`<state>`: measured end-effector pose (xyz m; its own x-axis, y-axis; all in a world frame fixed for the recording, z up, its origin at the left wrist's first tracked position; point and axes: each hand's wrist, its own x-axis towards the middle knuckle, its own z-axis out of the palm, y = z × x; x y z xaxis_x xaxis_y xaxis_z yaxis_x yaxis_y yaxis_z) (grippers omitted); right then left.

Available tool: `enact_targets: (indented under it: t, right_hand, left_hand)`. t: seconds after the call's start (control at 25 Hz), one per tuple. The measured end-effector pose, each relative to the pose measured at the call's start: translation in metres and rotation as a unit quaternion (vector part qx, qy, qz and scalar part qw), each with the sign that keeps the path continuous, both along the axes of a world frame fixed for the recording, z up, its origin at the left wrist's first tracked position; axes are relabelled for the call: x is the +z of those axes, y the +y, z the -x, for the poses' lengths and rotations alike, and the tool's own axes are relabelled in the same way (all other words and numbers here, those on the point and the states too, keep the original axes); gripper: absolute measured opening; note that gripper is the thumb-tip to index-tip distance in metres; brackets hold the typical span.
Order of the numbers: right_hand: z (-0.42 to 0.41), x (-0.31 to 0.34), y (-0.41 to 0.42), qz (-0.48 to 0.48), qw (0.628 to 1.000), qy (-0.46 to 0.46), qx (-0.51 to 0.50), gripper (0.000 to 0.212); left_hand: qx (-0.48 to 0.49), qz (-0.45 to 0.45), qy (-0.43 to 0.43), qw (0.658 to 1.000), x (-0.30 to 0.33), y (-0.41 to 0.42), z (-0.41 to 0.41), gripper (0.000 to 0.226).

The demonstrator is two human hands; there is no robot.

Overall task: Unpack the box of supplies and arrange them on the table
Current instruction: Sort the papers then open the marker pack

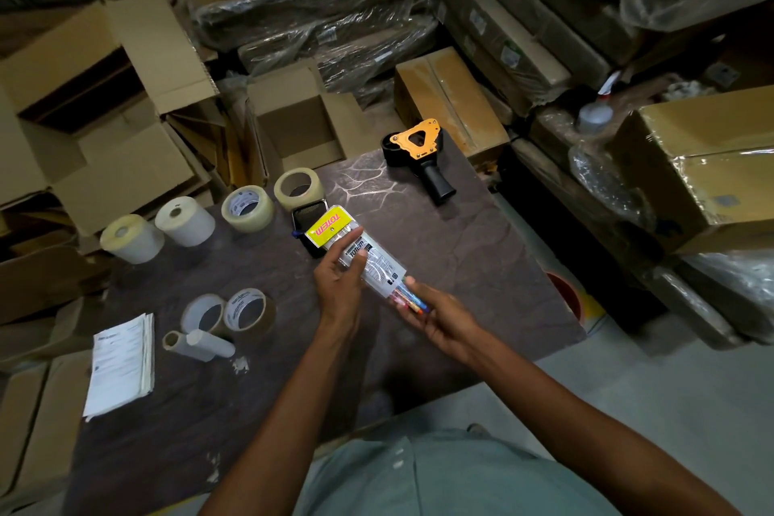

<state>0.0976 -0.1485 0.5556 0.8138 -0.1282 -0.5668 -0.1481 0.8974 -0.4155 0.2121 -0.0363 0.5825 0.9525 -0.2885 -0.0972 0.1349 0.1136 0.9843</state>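
Unpacking mostly done, we judge: tape rolls line the table's far-left edge, dispenser at far corner. Our left hand and right hand clamp the marker pack mid-table, unplaced.

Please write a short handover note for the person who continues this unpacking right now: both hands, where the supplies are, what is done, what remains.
Left hand and right hand together hold the Totem marker pack above the table.
Already laid out: two white label rolls, four tape rolls, two cardboard cores, a paper stack, a tape dispenser, and a black item partly hidden under the pack.
Left: set the pack down on a bare spot. The supply box cannot be identified.
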Motion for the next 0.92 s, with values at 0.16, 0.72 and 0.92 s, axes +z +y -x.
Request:
enact_targets:
  t: [0.16,0.72,0.92]
  right_hand:
    - [0.006,-0.002,-0.006,0.006,0.998,0.012,0.054,0.045]
    - [-0.009,0.013,-0.013,0.256,0.892,0.015,0.372,0.024]
    - [-0.003,0.004,-0.002,0.249,0.882,0.003,0.401,0.016]
  left_hand:
    - [0.005,0.015,0.023,1.0,-0.001,0.008,-0.005,0.036]
    - [-0.018,-0.043,0.074,0.996,-0.01,0.014,0.012,0.039]
    - [0.041,-0.017,0.1,0.994,-0.015,0.024,0.011,0.039]
